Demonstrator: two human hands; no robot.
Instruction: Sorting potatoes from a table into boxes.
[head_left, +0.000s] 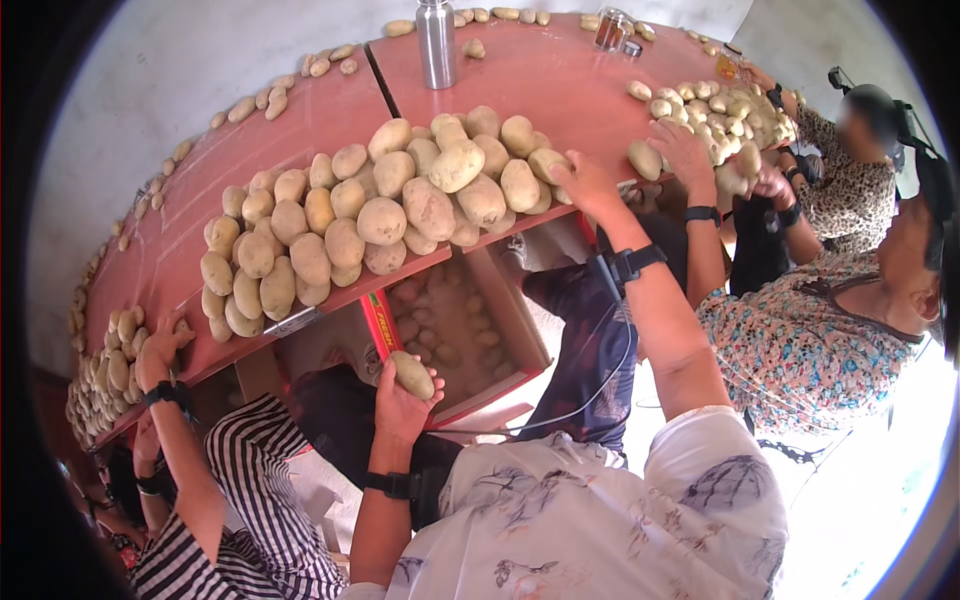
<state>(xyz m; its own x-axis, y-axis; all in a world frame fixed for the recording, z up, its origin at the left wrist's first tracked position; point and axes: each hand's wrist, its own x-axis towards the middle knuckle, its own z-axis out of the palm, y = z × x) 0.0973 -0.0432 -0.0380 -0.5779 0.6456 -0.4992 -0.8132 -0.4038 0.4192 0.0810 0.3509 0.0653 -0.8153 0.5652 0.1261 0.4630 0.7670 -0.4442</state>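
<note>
My left hand (400, 414) is palm up in front of my lap, with a single potato (413, 375) held between the thumb and fingers. A large heap of potatoes (382, 221) lies along the near edge of the red table (300, 112). At the heap's right end, the fingers of my right hand (592, 186) touch a potato (547, 164). Whether they grip it or only rest against it is not clear. Below the table edge stands an open cardboard box (516, 315) with several potatoes inside.
A steel bottle (436, 45) and a glass jar (612, 31) stand toward the wall, where potatoes line the table's far rim. At right, a person in a floral top (810, 345) handles another potato heap (712, 112). A striped sleeve (176, 555) and third heap (109, 375) are left.
</note>
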